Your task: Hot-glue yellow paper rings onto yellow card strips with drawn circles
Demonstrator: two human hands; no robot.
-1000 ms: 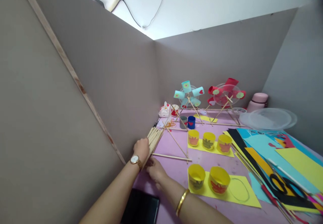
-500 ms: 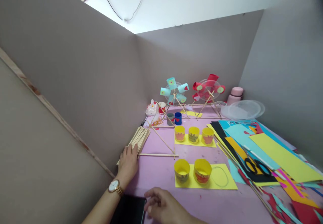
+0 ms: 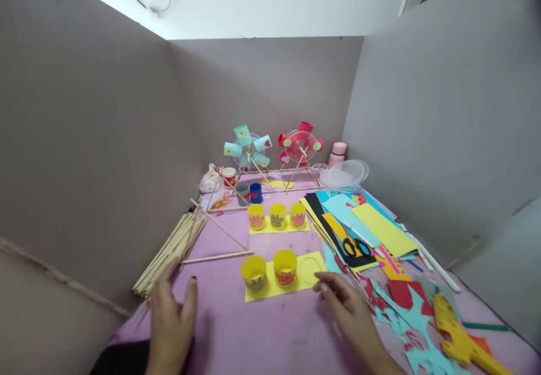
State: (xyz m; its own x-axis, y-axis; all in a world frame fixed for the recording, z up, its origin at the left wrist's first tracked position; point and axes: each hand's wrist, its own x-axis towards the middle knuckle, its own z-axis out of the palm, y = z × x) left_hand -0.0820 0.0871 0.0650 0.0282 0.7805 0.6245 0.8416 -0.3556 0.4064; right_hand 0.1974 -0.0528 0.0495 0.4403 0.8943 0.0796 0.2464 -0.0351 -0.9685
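While two yellow paper cups (image 3: 285,269) stand on yellow card (image 3: 269,285), one drawn circle (image 3: 310,270) seems outstanding; the left hand (image 3: 171,316) spreads its fingers, the right hand (image 3: 350,312) curls loosely.

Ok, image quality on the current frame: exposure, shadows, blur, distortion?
Head view: white background very bright, nearly washed out; extreme top right corner dark.
Head view: soft shadows on the purple table beside left grip and right grip.
Head view: side panels splay outward, wide-angle look; front yellow cups readable, fine detail soft.
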